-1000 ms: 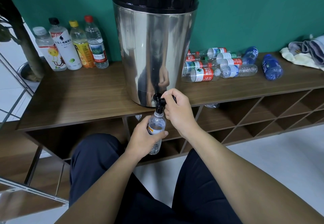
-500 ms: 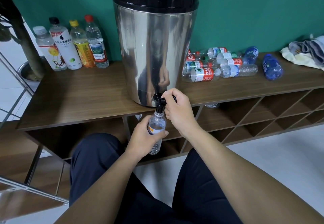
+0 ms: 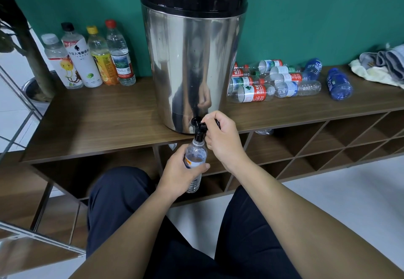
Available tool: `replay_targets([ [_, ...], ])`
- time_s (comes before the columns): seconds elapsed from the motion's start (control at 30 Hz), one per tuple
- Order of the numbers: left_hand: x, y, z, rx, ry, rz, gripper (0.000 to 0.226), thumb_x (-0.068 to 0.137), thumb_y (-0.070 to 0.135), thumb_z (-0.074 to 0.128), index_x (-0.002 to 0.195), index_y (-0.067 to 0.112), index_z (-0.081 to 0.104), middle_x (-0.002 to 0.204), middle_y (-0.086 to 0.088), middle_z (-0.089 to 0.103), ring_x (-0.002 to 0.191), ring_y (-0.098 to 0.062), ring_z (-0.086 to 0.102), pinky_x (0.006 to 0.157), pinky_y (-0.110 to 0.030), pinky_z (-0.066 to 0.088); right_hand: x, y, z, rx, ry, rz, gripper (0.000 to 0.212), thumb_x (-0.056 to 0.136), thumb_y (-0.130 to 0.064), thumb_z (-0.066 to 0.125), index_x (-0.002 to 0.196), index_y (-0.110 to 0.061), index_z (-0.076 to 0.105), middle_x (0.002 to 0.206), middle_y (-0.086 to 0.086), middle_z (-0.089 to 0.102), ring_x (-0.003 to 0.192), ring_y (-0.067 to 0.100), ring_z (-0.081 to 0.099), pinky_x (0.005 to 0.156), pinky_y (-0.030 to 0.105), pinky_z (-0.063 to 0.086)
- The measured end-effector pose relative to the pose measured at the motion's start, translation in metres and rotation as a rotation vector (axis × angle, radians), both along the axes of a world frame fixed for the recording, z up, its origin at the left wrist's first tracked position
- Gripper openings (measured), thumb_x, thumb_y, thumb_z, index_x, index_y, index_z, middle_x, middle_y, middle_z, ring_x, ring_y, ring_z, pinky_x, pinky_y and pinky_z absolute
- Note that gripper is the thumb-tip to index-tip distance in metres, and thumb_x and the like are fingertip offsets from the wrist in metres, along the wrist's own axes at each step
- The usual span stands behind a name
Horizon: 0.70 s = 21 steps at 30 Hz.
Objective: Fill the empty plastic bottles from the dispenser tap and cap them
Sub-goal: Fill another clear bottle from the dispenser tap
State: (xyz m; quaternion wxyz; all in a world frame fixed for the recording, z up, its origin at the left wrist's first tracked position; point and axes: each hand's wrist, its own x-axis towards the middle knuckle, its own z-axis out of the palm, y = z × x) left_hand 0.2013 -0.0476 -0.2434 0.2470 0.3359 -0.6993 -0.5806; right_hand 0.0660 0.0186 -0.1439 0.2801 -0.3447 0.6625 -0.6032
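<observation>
The left hand point(image 3: 179, 172) wraps its fingers around a small clear plastic bottle point(image 3: 195, 162) under the black tap point(image 3: 199, 128). The right hand point(image 3: 223, 140) fingers squeeze the tap's handle.

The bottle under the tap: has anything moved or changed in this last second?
Nothing visibly changed. The left hand holds the bottle under the tap as before, and the right hand keeps its fingers on the tap lever. The dispenser and other bottles stayed put.
</observation>
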Motion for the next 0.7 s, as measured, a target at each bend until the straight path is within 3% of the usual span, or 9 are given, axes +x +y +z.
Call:
replay_targets([
  [0.7,-0.0005,0.0000,0.0015,-0.007,-0.021,0.004,0.053,0.085,0.024,0.098,0.129,0.033,0.069,0.117,0.015,0.081,0.110,-0.005,0.076,0.108,-0.044,0.060,0.0013,0.0005,0.0010,-0.017,-0.045,0.003,0.028,0.114,-0.026,0.056,0.088,-0.022,0.062,0.059,-0.016,0.049,0.054,0.005,0.042,0.052,0.024,0.035],
])
